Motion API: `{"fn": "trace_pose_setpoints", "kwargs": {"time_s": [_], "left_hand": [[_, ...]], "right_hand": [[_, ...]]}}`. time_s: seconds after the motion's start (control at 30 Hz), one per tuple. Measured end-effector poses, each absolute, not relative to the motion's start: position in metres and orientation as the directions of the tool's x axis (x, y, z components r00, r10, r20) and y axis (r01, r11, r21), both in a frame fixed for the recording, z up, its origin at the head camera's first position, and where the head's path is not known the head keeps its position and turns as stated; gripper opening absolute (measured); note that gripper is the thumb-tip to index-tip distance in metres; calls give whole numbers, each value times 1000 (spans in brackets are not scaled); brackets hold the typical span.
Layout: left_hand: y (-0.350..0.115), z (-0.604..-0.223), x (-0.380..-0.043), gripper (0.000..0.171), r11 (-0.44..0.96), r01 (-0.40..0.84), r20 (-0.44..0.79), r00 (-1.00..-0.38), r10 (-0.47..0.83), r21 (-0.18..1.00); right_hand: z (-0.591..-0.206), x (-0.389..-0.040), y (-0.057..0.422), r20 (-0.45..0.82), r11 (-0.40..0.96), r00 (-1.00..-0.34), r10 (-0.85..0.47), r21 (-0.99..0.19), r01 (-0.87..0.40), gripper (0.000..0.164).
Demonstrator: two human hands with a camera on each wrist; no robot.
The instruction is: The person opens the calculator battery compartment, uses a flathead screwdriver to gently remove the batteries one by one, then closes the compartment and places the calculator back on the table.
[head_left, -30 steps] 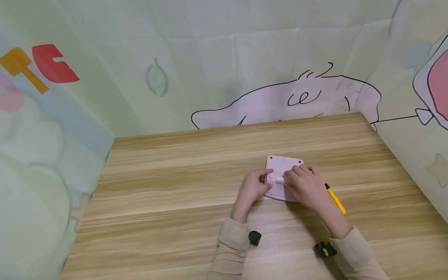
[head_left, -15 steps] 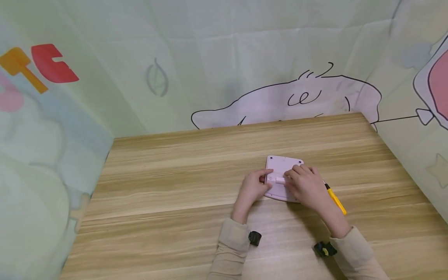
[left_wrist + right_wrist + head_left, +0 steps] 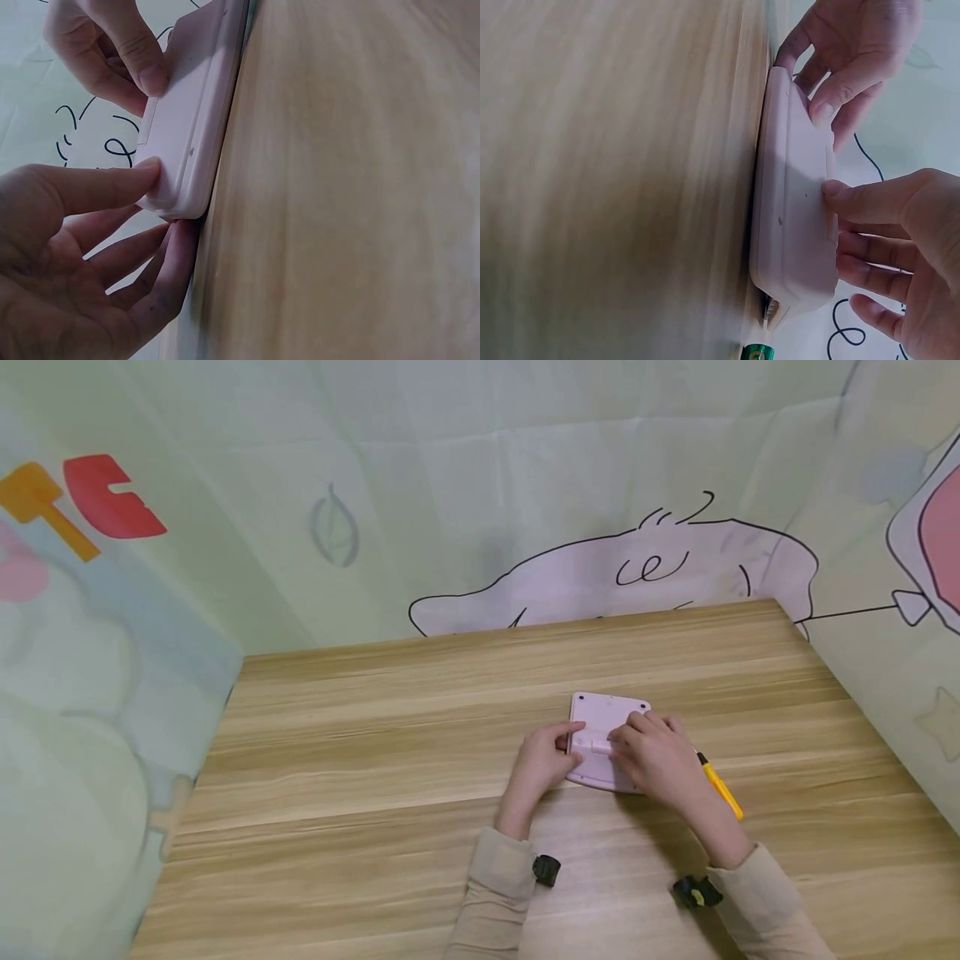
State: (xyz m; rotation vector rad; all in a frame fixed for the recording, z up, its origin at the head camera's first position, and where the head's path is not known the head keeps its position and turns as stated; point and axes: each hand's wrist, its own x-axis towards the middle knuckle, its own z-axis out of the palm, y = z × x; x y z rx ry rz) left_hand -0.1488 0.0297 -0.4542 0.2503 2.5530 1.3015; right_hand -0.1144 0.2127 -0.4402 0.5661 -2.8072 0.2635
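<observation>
A pink calculator (image 3: 603,706) lies with its back up on the wooden table, dark dots at its far corners. My left hand (image 3: 546,758) grips its left edge, thumb on the back; in the left wrist view its fingers (image 3: 174,262) reach under the near corner. My right hand (image 3: 656,760) is bent over the right half of the back, thumb and fingertips at the small battery cover (image 3: 602,747). In the right wrist view that thumb (image 3: 838,190) presses at the cover's edge, the other fingers beyond it. Most of the cover is hidden under the right hand.
A screwdriver with a yellow handle (image 3: 722,789) lies just right of my right hand, its tip end hidden. The green end of a cylinder (image 3: 757,352) shows at the bottom of the right wrist view. A printed cloth (image 3: 465,510) rises behind the table (image 3: 360,735).
Both hands stay almost in place on the calculator. The bright strip of the battery cover beside my right fingertips now looks duller and flatter against the back.
</observation>
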Motion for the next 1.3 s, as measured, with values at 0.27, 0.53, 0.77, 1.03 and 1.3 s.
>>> {"fn": "trace_pose_setpoints", "kwargs": {"time_s": [0.27, 0.53, 0.77, 1.03, 1.3], "left_hand": [[30, -455, -149, 46, 589, 34, -156, -951, 268, 808], [30, -455, -149, 47, 596, 43, -152, -950, 272, 802], [30, -455, -150, 46, 594, 45, -151, -949, 276, 804], [29, -454, -151, 46, 594, 65, -134, -949, 285, 802], [28, -453, -152, 46, 616, 116, -116, -939, 324, 779]], "right_hand": [[-439, -114, 212, 267, 911, -899, -346, -135, -390, 19], [-439, -114, 211, 252, 915, -908, -336, -140, -378, 19], [-438, -113, 209, 262, 915, -897, -355, -100, -391, 18], [-438, -112, 210, 272, 920, -889, -368, -31, -391, 23], [-442, -107, 214, 328, 906, -856, -400, -2, -424, 31]]}}
